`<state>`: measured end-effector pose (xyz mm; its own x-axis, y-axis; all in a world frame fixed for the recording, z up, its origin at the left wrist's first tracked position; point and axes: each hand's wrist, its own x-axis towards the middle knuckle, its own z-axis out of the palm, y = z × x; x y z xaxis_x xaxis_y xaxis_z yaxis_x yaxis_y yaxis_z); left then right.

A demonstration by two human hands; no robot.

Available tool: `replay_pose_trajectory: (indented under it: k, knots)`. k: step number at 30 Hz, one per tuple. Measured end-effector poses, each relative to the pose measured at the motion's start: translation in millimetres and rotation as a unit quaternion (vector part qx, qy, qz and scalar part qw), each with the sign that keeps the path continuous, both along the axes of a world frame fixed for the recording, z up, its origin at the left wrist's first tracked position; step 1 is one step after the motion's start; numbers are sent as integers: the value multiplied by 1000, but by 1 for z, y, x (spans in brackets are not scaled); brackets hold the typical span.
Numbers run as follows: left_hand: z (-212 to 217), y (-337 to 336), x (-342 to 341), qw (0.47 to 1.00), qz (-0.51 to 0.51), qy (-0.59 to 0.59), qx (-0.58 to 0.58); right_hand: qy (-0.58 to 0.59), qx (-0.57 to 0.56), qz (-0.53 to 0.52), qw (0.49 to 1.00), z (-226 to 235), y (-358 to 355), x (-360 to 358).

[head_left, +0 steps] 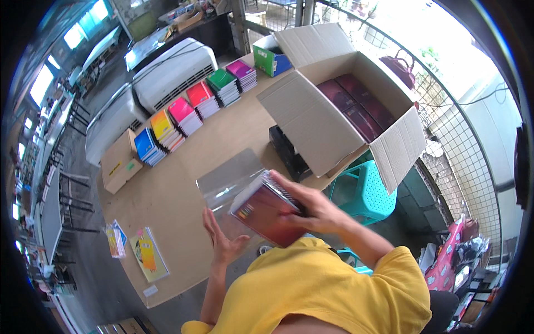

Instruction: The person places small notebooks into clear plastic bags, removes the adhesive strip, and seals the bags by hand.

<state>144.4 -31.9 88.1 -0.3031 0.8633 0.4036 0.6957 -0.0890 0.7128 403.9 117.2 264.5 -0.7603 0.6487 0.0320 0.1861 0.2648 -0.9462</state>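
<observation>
Maroon notebooks [266, 209]: small stack, near edge of table [178, 206], gripped on its right side by the right hand [312, 210].
Left hand [221, 240]: fingers spread, palm up, just beside the stack, holding nothing.
Plastic sheet [228, 181]: clear, lying under and left of the stack.
Box [339, 106]: far right, flaps open, more maroon notebooks inside.
Advice: keep edges squared; support the underside.
</observation>
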Motion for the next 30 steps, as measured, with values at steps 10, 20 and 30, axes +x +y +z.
replay_pose_trajectory:
  k: [10,20,30]
  knots:
    - [-81,48,-11,903,86,274,-321,-49,212,-430,876,94,223,180]
    - [-57,129,-26,914,80,296,-267,-270,-63,-153,949,-28,331,113]
    - [-57,154,-41,902,39,203,-378,-231,-52,-102,966,-18,322,104]
